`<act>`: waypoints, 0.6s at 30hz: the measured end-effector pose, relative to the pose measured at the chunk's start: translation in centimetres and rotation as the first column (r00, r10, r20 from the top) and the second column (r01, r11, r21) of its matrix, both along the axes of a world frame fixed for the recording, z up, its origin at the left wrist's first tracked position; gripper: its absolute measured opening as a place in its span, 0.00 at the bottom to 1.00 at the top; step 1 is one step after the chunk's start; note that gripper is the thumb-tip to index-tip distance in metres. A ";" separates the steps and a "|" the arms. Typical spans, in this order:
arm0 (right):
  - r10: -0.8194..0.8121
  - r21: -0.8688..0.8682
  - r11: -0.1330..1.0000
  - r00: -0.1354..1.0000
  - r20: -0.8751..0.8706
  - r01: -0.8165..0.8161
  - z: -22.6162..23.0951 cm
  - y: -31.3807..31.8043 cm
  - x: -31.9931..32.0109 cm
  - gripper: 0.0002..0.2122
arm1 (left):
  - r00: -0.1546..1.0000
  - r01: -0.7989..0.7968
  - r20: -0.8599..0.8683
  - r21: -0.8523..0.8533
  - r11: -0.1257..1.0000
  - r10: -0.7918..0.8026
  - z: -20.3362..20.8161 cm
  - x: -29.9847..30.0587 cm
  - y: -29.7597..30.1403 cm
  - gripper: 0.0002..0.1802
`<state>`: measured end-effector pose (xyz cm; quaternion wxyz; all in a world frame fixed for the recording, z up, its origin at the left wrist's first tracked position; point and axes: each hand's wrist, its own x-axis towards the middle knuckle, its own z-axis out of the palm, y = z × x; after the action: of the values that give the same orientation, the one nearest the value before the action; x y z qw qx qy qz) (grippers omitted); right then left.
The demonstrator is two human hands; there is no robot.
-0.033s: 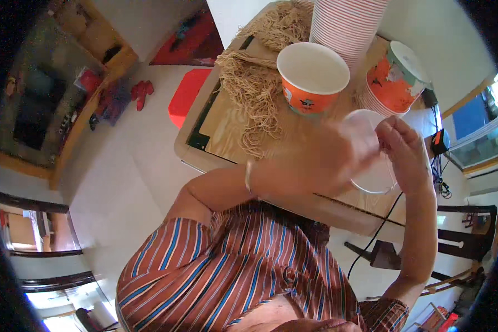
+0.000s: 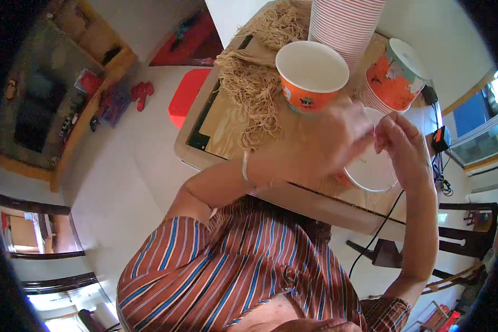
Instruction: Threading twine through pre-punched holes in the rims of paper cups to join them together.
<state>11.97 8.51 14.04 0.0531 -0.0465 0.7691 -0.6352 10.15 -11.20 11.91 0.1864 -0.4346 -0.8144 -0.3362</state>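
Observation:
Over a paper bucket [image 2: 371, 180] with a white rim and white inside, both my hands come close together. My right hand [image 2: 404, 146] is closed, thumb and fingertips pinched above the opening; what they hold, if anything, is too small to make out. My left hand [image 2: 335, 135] is smeared by motion and covers the bucket's left side, so its fingers cannot be read. An orange patch of the bucket's outside shows below it. Behind my left hand stands another orange paper bucket [image 2: 310, 74], upright and open. Tangled tan strands [image 2: 254, 94] lie to its left.
A tall stack of paper buckets [image 2: 346, 27] rises at the back of the table [image 2: 224, 122]. Right of it, an upside-down orange and green bucket [image 2: 395, 77] tops another stack. Black cables [image 2: 440, 171] run along the right edge. A red stool [image 2: 188, 97] stands left.
My left hand has shifted slightly up and left, baring more of the near bucket's lower-left rim and a patch of its orange outside. My right hand stays nearly in place.

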 end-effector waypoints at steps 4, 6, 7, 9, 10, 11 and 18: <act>0.008 -0.297 0.954 0.998 -0.066 -0.028 -0.8 0.4 -0.1 0.13 | 0.978 0.149 0.111 0.211 0.966 -0.175 -2.6 -3.5 1.7 0.13; -0.007 -0.316 0.949 0.999 -0.052 -0.009 -0.8 0.4 0.1 0.13 | 0.959 0.276 0.055 0.014 0.961 -0.277 -3.1 -4.0 2.5 0.18; -0.023 -0.332 0.943 0.999 -0.039 0.008 -0.8 0.4 0.3 0.14 | 0.942 0.336 -0.008 0.044 0.941 -0.336 -3.5 -4.7 3.2 0.14; -0.037 -0.342 0.939 0.998 -0.056 0.016 -0.8 0.5 0.6 0.15 | 0.931 0.350 0.104 0.012 0.937 -0.349 -3.6 -5.6 3.8 0.11; -0.056 -0.355 0.935 0.996 -0.074 0.026 -0.7 0.5 0.7 0.16 | 0.909 0.370 0.216 -0.019 0.929 -0.358 -3.7 -6.0 3.8 0.09; -0.058 -0.355 0.935 0.995 -0.075 0.028 -0.7 1.0 0.8 0.16 | 0.908 0.372 0.215 -0.019 0.928 -0.360 -3.4 -6.2 3.5 0.09; -0.270 -0.471 0.857 0.961 -0.060 0.211 -1.3 3.6 0.4 0.21 | 0.803 0.285 0.499 0.159 0.945 -0.326 -0.1 -7.9 -2.7 0.12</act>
<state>12.35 12.10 12.69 -0.0871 -0.0004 0.5982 -0.7966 2.29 -13.86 11.85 -0.0800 -0.4458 -0.7400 -0.4972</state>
